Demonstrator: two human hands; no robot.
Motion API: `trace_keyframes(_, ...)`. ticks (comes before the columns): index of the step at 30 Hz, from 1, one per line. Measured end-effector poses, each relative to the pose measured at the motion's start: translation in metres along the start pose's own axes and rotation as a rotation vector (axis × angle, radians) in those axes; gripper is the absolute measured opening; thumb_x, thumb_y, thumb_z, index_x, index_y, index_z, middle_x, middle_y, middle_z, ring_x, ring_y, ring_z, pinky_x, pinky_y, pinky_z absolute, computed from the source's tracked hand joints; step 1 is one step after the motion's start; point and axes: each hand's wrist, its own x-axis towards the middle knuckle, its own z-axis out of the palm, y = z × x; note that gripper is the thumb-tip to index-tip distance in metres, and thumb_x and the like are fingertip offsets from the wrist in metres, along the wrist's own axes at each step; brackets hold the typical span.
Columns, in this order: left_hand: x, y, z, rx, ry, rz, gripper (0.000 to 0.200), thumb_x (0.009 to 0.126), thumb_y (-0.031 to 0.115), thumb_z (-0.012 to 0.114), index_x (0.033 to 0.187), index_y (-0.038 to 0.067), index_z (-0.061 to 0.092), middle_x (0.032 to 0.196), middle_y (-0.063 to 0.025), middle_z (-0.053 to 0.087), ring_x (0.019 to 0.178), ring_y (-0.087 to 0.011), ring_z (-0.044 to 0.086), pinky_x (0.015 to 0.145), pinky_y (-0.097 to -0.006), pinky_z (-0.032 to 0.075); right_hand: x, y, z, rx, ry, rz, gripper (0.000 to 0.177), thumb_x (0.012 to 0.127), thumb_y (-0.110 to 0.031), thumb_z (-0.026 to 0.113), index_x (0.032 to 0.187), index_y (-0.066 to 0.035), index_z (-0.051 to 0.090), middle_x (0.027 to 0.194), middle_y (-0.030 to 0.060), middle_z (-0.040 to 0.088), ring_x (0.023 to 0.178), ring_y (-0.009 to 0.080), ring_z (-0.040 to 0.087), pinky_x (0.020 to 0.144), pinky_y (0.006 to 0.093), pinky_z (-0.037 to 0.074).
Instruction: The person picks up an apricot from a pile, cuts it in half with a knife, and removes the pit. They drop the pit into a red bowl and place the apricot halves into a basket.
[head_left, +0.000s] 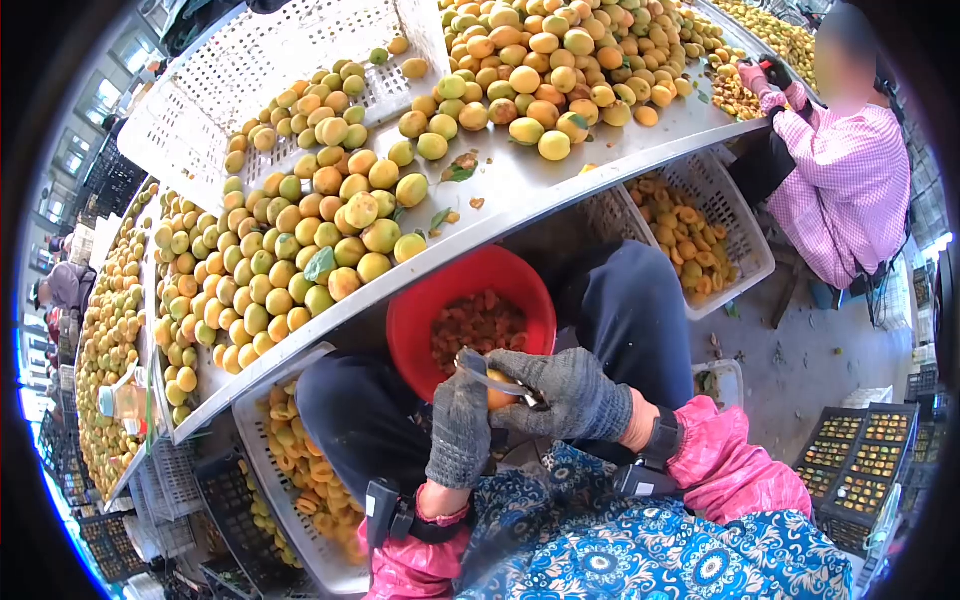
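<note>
Both my hands, in grey knit gloves, meet over a red basin (pixel 407 325). My left hand (pixel 460 425) is closed, its fingertips around an orange-yellow apricot (pixel 500 392). From the right, my right hand (pixel 565 395) closes on a small metal tool (pixel 537 402) pressed against the fruit. A curved pale strip (pixel 487 378) of the tool crosses over the apricot toward my left thumb; its kind is not clear. Reddish-brown apricot pits (pixel 478 328) lie in the basin between my knees.
Whole apricots (pixel 340 215) heap on the metal table (pixel 520 215), where a white crate (pixel 190 130) lies tipped. White crates of split apricots (pixel 690 240) stand to the right and left below it. A co-worker in a checked pink top (pixel 845 180) sits at right, near stacked black trays (pixel 860 460).
</note>
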Motion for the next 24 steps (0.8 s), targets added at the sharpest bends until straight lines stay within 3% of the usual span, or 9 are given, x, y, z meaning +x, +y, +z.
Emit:
trace_keyframes(1,0.001,-0.006,0.008,0.207,0.139,0.276,0.035,0.101,0.022,0.036,0.097,-0.004,0.059,0.082,-0.0173,0.064,0.077,-0.027,0.063,0.067,-0.0364,0.047,-0.002,0.001,0.005,0.0,-0.002,0.008,0.053,0.078,-0.04,0.071,0.12,-0.011,0.056,0.087,0.0139,0.067,0.07,0.0317,0.067,0.06,0.0386,0.052)
trace_keyframes(4,0.006,-0.011,0.017,-0.028,0.206,-0.004,0.035,0.101,0.023,0.037,0.097,-0.004,0.059,0.08,-0.0174,0.064,0.073,-0.0272,0.063,0.064,-0.0368,0.047,-0.005,0.006,0.02,0.031,0.079,0.096,0.051,0.079,-0.039,0.071,0.118,-0.009,0.057,0.088,0.0149,0.067,0.071,0.0323,0.067,0.061,0.039,0.053)
trace_keyframes(8,0.024,-0.032,0.035,0.106,0.503,0.218,0.042,0.102,0.03,0.037,0.096,-0.005,0.061,0.071,-0.0155,0.063,0.065,-0.0251,0.062,0.055,-0.0343,0.045,-0.002,0.014,0.035,0.097,0.225,0.13,0.044,0.081,-0.034,0.071,0.114,-0.007,0.059,0.089,0.0163,0.066,0.075,0.0318,0.067,0.065,0.0384,0.053)
trace_keyframes(9,0.018,-0.029,0.036,-0.455,0.443,-0.099,0.045,0.102,0.031,0.037,0.095,-0.006,0.063,0.072,-0.0158,0.064,0.066,-0.0232,0.062,0.058,-0.0351,0.045,0.0,0.016,0.039,0.143,0.268,0.126,0.041,0.082,-0.032,0.07,0.112,-0.006,0.06,0.088,0.0167,0.066,0.077,0.031,0.067,0.066,0.037,0.053)
trace_keyframes(10,0.019,-0.03,0.037,-0.459,0.443,-0.116,0.045,0.102,0.031,0.037,0.095,-0.006,0.063,0.072,-0.0158,0.064,0.066,-0.0232,0.062,0.058,-0.0351,0.045,0.0,0.016,0.04,0.143,0.259,0.141,0.041,0.082,-0.032,0.07,0.112,-0.006,0.06,0.088,0.0167,0.066,0.077,0.031,0.067,0.066,0.037,0.053)
trace_keyframes(12,0.02,-0.033,0.038,-0.284,0.467,-0.041,0.046,0.1,0.038,0.042,0.08,0.002,0.063,0.069,-0.0031,0.061,0.061,-0.0103,0.059,0.055,-0.0251,0.046,0.003,0.016,0.043,0.261,0.279,0.255,0.035,0.084,-0.029,0.068,0.109,-0.005,0.061,0.084,0.0165,0.065,0.073,0.0278,0.066,0.067,0.0335,0.052)
trace_keyframes(18,0.029,-0.042,0.041,-0.076,0.366,0.19,0.052,0.102,0.038,0.033,0.114,-0.005,0.06,0.099,-0.0123,0.066,0.091,-0.0192,0.062,0.083,-0.0305,0.048,0.014,0.032,0.036,0.639,0.331,0.578,0.038,0.09,-0.04,0.061,0.091,-0.002,0.064,0.064,-0.0012,0.059,0.055,0.0082,0.055,0.051,0.0222,0.044)
trace_keyframes(20,0.032,-0.033,0.036,-0.555,0.267,0.079,0.056,0.101,0.044,0.032,0.118,-0.003,0.057,0.107,-0.013,0.064,0.096,-0.0212,0.062,0.089,-0.0323,0.047,0.015,0.034,0.019,1.237,0.151,0.915,0.04,0.094,-0.046,0.05,0.081,-0.009,0.06,0.054,-0.0032,0.048,0.041,0.0081,0.045,0.038,0.0223,0.033)
trace_keyframes(24,0.029,-0.036,0.023,-1.042,0.197,-0.105,0.058,0.097,0.052,0.035,0.11,0.0,0.059,0.1,-0.0113,0.064,0.092,-0.0224,0.062,0.085,-0.0336,0.051,0.018,0.036,0.023,1.487,0.069,0.855,0.043,0.093,-0.054,0.046,0.087,-0.012,0.056,0.051,-0.0042,0.043,0.036,0.0078,0.038,0.033,0.0203,0.026)
